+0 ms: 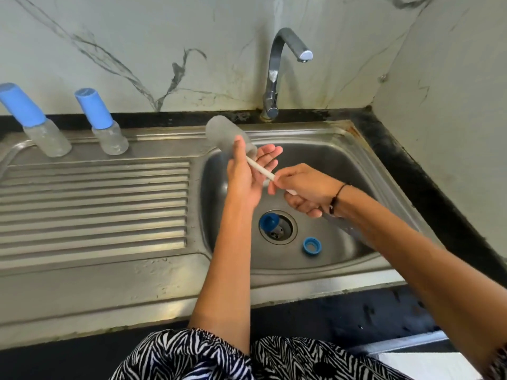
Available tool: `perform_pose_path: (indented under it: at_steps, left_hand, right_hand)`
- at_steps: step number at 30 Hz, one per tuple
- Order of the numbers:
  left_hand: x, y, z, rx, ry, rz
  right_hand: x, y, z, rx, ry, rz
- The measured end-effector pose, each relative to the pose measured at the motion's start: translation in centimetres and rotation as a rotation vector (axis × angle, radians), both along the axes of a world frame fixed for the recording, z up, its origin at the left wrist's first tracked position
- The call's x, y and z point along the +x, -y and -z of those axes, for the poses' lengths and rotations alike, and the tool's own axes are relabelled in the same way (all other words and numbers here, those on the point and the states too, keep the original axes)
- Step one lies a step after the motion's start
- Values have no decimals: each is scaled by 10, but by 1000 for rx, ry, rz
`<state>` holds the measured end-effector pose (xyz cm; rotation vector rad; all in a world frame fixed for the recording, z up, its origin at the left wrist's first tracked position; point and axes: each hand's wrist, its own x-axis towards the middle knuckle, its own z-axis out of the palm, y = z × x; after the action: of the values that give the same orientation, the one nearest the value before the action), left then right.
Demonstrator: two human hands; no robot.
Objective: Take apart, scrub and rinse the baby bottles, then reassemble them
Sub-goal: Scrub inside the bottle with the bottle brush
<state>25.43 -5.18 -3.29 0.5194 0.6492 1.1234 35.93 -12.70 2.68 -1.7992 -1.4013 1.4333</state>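
1. A person stands at a stainless steel sink (343, 165) set in a black counter (411, 176), both bare arms reaching over the basin at centre frame.
2. The left hand (247, 171) holds a clear bottle body (225, 133) tilted up toward the upper left, its open mouth facing the right hand; the grip is a loose wrap, thumb on the near side and fingers spread behind the bottle.
3. The right hand (304, 190) is closed around the white handle of a bottle brush (260, 168), which runs diagonally up into the bottle's mouth; the brush head cannot be made out through the cloudy wall.
4. A dark band circles the right wrist.
5. On the basin floor, a blue cap (269, 222) sits on the drain (278, 227), and a blue screw ring (312, 246) lies just to its lower right, apart from it.
6. At upper left, two assembled bottles with tall blue caps stand on the back ledge of the ribbed drainboard (93, 207): one at the far left (35, 122), the other beside it (103, 123), well apart from the basin.
7. The chrome tap (274, 75) rises behind the sink against a marble-patterned wall; no water is visible at its spout.
8. Zebra-print clothing (205, 357) fills the bottom edge of the frame.
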Motion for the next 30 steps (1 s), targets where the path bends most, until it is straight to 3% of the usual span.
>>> perform_pose_path:
  at_steps: [4, 6, 8, 11, 12, 14, 15, 17, 20, 23, 25, 29, 30]
  left_hand:
    - [-5, 7, -10, 101, 193, 49]
    - [-7, 7, -12, -7, 256, -26]
    - [-10, 5, -5, -88, 175, -108]
    - [-3, 5, 4, -87, -90, -129]
    - [1, 6, 1, -80, -152, -120]
    - [9, 6, -2, -66, -181, -92]
    - [9, 5, -2, -71, -151, -75]
    - [3, 1, 0, -111, 10, -78]
    - [-14, -3, -3, -172, 410, -158]
    - [-18, 2, -7, -233, 621, -138]
    - [-18, 0, -2, -224, 532, -112]
    - [-7, -6, 0, -166, 141, -158]
    - [-5, -6, -1, -167, 95, -146]
  right_hand:
    - [8, 7, 10, -157, -325, -64]
    - [0, 10, 18, -152, -312, -41]
    - [-7, 2, 22, -25, -21, 2]
    - [-6, -15, 23, 215, 677, -79]
    - [-5, -18, 25, 227, 830, -89]
    - [-6, -22, 29, 222, 916, -67]
    - [-6, -21, 29, 219, 853, -57]
    - [-6, -15, 25, 200, 509, 12]
    - [-2, -3, 16, -2, 38, 38]
    - [-6, 4, 21, -136, -11, -32]
    - [-9, 0, 25, -73, 108, -35]
    - [-2, -14, 29, 175, 788, -126]
    - [0, -16, 29, 194, 865, -97]
